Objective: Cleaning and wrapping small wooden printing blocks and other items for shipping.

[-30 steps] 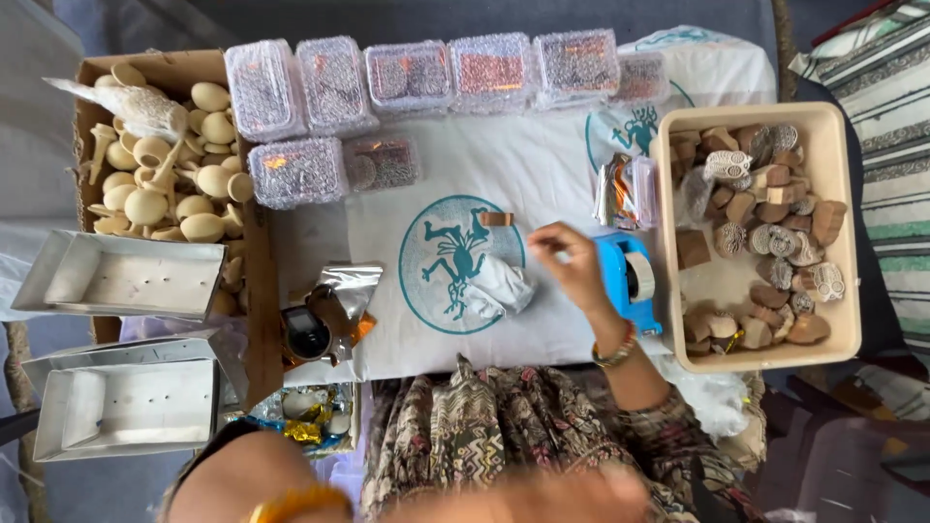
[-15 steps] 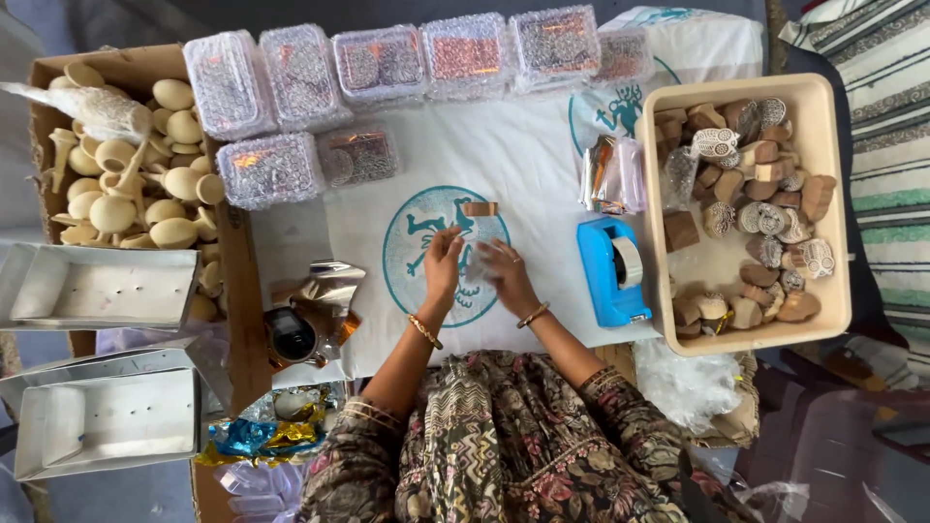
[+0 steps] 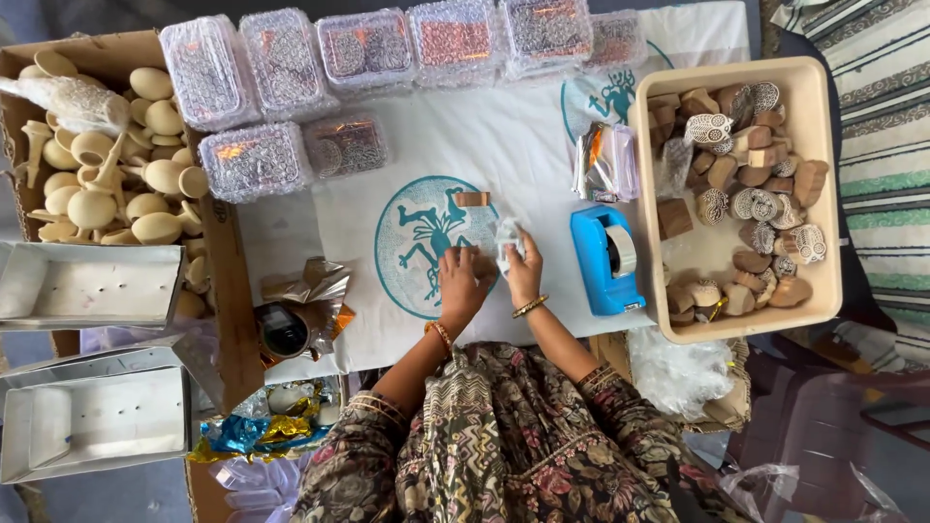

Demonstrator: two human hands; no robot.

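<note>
The clear bubble-wrap piece [image 3: 508, 237] is crumpled and translucent, located on the white cloth [image 3: 523, 155] just left of the blue tape dispenser [image 3: 603, 260]. The right hand [image 3: 524, 274] pinches it. The left hand [image 3: 462, 281] covers a small brown block [image 3: 483, 262]; its grip cannot be determined.
</note>
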